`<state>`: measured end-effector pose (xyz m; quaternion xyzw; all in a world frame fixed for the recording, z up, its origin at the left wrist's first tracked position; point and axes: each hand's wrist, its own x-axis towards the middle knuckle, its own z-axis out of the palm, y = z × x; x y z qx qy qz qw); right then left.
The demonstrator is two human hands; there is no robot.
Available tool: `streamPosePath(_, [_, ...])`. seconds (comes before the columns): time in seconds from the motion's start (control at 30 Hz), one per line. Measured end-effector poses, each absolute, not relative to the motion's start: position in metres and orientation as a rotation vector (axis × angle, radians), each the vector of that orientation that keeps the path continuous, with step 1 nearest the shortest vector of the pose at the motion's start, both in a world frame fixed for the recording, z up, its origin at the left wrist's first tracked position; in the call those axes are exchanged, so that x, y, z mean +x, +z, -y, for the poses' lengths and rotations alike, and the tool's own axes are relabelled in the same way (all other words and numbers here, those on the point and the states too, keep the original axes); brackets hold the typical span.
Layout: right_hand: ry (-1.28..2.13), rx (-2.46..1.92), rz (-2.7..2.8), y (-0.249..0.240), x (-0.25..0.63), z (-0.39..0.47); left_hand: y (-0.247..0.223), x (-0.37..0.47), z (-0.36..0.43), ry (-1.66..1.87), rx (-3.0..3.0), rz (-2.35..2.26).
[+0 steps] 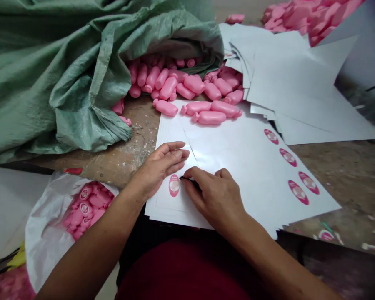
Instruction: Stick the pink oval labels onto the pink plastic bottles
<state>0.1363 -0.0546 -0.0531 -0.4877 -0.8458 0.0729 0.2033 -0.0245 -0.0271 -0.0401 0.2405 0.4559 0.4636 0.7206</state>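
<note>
My right hand [214, 193] pinches a thin black tool [191, 182], its tip beside an oval pink sticker [174, 185] on the white sheets [237, 166]. Above and to the left of that sticker, my left hand [162, 164] hovers over or rests on the paper's left edge, fingers extended and holding nothing visible. Several more oval stickers [288, 157] lie at the right side of the sheet. Several pink bottles [209, 117] lie at the sheet's far edge.
A green sack [81, 75] spills pink bottles [168, 87] at the back left. Loose white sheets [300, 75] lie at the back right, near another pink pile [312, 16]. A white bag [43, 225] at lower left holds pink bottles with stickers.
</note>
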Motion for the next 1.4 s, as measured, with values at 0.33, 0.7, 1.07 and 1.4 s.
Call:
streamPosePath(0.33, [0.168, -1.324, 2.341, -0.055, 0.135, 0.051, -0.038, -0.025, 0.024, 1.004, 0.478, -0.997])
streamPosePath(0.7, [0.328, -1.376, 2.311, -0.053, 0.139, 0.051, -0.037, -0.026, 0.023, 1.01, 0.437, -1.013])
streamPosePath(1.07, [0.246, -1.4, 2.357, -0.058, 0.132, 0.047, -0.041, -0.027, 0.022, 1.008, 0.411, -0.998])
streamPosePath(1.4, [1.52, -1.399, 1.682, -0.027, 0.141, 0.043, -0.039, -0.027, 0.023, 1.013, 0.339, -1.038])
